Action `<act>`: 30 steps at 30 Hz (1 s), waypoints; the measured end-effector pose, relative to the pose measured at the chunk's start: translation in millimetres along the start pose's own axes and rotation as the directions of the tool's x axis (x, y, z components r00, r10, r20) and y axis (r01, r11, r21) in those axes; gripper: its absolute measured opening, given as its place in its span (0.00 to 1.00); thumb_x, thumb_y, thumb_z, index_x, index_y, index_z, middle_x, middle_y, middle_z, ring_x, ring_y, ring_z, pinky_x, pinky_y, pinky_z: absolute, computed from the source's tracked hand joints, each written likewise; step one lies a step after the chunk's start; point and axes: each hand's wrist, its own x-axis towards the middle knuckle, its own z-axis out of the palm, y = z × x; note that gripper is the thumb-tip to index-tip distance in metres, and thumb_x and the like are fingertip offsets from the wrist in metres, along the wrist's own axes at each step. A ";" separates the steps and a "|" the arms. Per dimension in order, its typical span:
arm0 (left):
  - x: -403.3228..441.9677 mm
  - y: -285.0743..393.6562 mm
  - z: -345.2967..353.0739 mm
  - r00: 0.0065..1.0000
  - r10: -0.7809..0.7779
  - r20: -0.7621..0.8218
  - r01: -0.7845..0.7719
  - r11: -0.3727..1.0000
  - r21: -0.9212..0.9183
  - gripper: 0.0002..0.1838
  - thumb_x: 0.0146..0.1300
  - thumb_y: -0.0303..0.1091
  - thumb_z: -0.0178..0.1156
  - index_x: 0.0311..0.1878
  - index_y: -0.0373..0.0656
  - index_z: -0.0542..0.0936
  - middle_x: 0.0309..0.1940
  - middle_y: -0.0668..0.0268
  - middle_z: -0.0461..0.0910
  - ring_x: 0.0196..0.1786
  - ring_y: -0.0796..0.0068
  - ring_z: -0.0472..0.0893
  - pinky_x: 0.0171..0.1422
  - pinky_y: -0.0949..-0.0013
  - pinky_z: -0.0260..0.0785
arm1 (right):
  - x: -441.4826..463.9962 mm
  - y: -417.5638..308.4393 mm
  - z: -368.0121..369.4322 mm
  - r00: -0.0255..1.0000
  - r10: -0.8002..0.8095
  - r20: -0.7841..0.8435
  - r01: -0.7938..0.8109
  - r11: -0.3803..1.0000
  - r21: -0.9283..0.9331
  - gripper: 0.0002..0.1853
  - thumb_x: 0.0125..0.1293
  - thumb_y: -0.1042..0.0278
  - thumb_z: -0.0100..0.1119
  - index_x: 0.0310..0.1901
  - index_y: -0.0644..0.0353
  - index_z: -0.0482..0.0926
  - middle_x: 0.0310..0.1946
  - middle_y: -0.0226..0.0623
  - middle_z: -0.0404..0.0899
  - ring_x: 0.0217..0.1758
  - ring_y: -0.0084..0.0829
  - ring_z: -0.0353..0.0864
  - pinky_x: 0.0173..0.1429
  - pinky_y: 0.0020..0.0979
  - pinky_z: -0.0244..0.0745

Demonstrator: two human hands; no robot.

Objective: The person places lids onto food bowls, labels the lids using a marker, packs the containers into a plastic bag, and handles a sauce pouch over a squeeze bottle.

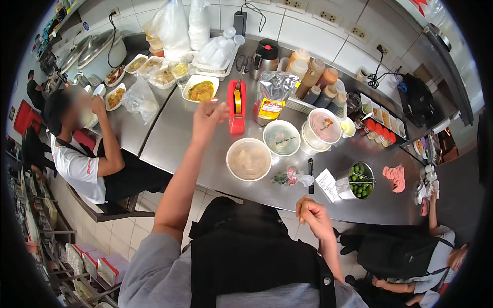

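My left hand is raised over the counter, just left of a red tape dispenser with a yellow roll. Its fingers are bent inward and slightly blurred; whatever they may hold is too small to make out. At the counter's front edge, my right hand has its fingers curled together, and their contents are hidden. Between the hands stand a lidded round tub and a second tub with writing on its lid. A small knotted plastic bag lies near a black marker and a paper slip.
Behind the dispenser sit a bowl of food and a steel jug. Sauce bottles fill a basket beside a foil pouch. Rightward are a pail of green limes and a pink cloth. Co-workers stand on both sides.
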 end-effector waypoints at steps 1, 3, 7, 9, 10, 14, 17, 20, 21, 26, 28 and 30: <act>-6.0 5.1 -2.2 1.000 -0.005 -0.002 0.005 1.000 0.003 0.20 0.65 0.35 0.64 0.56 0.36 0.72 0.33 0.64 0.85 0.35 0.79 0.81 0.41 0.71 0.72 | -0.2 20.4 -3.4 0.992 0.064 -0.106 -0.064 0.998 0.003 0.15 0.64 0.74 0.62 0.21 0.61 0.68 0.28 0.32 0.72 0.30 0.19 0.67 0.35 0.22 0.63; -15.9 7.6 -11.1 0.981 0.170 0.096 -0.177 0.982 0.066 0.28 0.60 0.28 0.68 0.60 0.39 0.66 0.28 0.67 0.82 0.30 0.81 0.78 0.38 0.74 0.70 | 8.9 55.5 2.8 0.970 0.117 -0.215 -0.122 0.992 -0.009 0.20 0.64 0.71 0.64 0.18 0.59 0.66 0.23 0.30 0.72 0.26 0.19 0.67 0.31 0.22 0.62; -15.8 -58.0 -25.6 0.982 0.186 0.018 -0.172 0.864 0.472 0.31 0.56 0.25 0.71 0.60 0.41 0.65 0.25 0.70 0.78 0.27 0.81 0.75 0.35 0.75 0.69 | 39.5 157.2 1.2 0.861 0.266 -0.433 -0.412 0.865 -0.286 0.25 0.60 0.54 0.69 0.16 0.60 0.69 0.13 0.31 0.69 0.18 0.23 0.67 0.24 0.31 0.63; -28.6 -107.4 -26.8 0.998 0.067 -0.008 -0.054 0.855 0.515 0.33 0.54 0.25 0.72 0.59 0.42 0.63 0.25 0.70 0.78 0.26 0.82 0.75 0.34 0.74 0.69 | 54.9 168.4 9.3 0.867 0.199 -0.458 -0.427 0.770 -0.474 0.28 0.59 0.46 0.69 0.16 0.61 0.71 0.11 0.32 0.70 0.15 0.27 0.68 0.23 0.34 0.64; -32.0 -126.8 -23.3 0.998 0.069 -0.009 -0.055 0.854 0.517 0.33 0.54 0.25 0.72 0.59 0.42 0.63 0.25 0.70 0.78 0.26 0.82 0.75 0.34 0.74 0.69 | 72.9 153.1 18.3 0.883 0.168 -0.438 -0.417 0.709 -0.569 0.28 0.58 0.44 0.68 0.17 0.62 0.72 0.12 0.36 0.72 0.16 0.32 0.71 0.25 0.37 0.65; -45.4 -157.7 -10.5 0.998 -0.002 0.067 -0.011 0.982 0.189 0.48 0.55 0.24 0.69 0.73 0.46 0.50 0.21 0.66 0.77 0.24 0.78 0.75 0.32 0.72 0.69 | 108.9 152.6 33.0 0.897 0.126 -0.424 -0.412 0.585 -0.698 0.27 0.58 0.42 0.65 0.20 0.62 0.76 0.17 0.46 0.76 0.21 0.46 0.76 0.29 0.44 0.69; -47.8 -136.5 -10.0 0.995 0.003 0.103 -0.043 0.924 0.381 0.54 0.58 0.28 0.67 0.79 0.51 0.39 0.24 0.62 0.78 0.26 0.72 0.77 0.34 0.68 0.70 | 111.3 148.0 32.9 0.891 0.173 -0.421 -0.437 0.581 -0.687 0.25 0.57 0.44 0.65 0.21 0.61 0.78 0.19 0.46 0.78 0.24 0.47 0.79 0.30 0.46 0.70; -42.1 -156.5 -12.8 0.975 0.119 0.187 -0.219 0.633 0.743 0.48 0.63 0.34 0.63 0.79 0.52 0.43 0.32 0.57 0.80 0.34 0.63 0.80 0.42 0.61 0.71 | 112.5 154.1 31.3 0.896 0.143 -0.421 -0.421 0.575 -0.702 0.25 0.57 0.44 0.65 0.21 0.61 0.78 0.19 0.46 0.78 0.24 0.47 0.80 0.31 0.46 0.71; -39.3 -159.1 -12.2 0.930 0.255 0.265 -0.346 0.367 0.863 0.41 0.66 0.38 0.60 0.78 0.52 0.51 0.37 0.54 0.80 0.39 0.57 0.81 0.46 0.58 0.72 | 113.4 149.3 31.8 0.894 0.144 -0.424 -0.424 0.576 -0.699 0.25 0.57 0.44 0.65 0.21 0.61 0.78 0.19 0.46 0.78 0.24 0.47 0.80 0.31 0.46 0.71; -23.5 -167.9 -39.0 0.935 0.235 0.267 -0.353 0.530 0.771 0.23 0.73 0.46 0.50 0.64 0.45 0.75 0.44 0.53 0.81 0.48 0.55 0.79 0.56 0.56 0.69 | 111.0 146.8 27.7 0.893 0.168 -0.417 -0.427 0.607 -0.670 0.24 0.57 0.44 0.65 0.23 0.61 0.80 0.20 0.47 0.79 0.26 0.48 0.80 0.33 0.46 0.73; -27.7 -141.8 -33.3 0.956 -0.225 0.188 0.189 0.963 0.194 0.33 0.77 0.58 0.37 0.57 0.36 0.79 0.49 0.54 0.82 0.52 0.63 0.79 0.58 0.61 0.68 | 112.2 138.1 28.8 0.882 0.197 -0.429 -0.455 0.594 -0.663 0.23 0.57 0.44 0.65 0.25 0.60 0.82 0.22 0.47 0.80 0.27 0.48 0.81 0.33 0.46 0.73; -46.5 -108.6 -25.0 0.907 -0.297 0.300 0.174 0.910 0.376 0.36 0.77 0.59 0.34 0.54 0.35 0.80 0.49 0.54 0.82 0.52 0.65 0.79 0.60 0.63 0.67 | 112.5 138.3 30.3 0.878 0.228 -0.421 -0.470 0.581 -0.665 0.22 0.57 0.45 0.65 0.27 0.60 0.83 0.23 0.47 0.81 0.28 0.49 0.82 0.34 0.45 0.74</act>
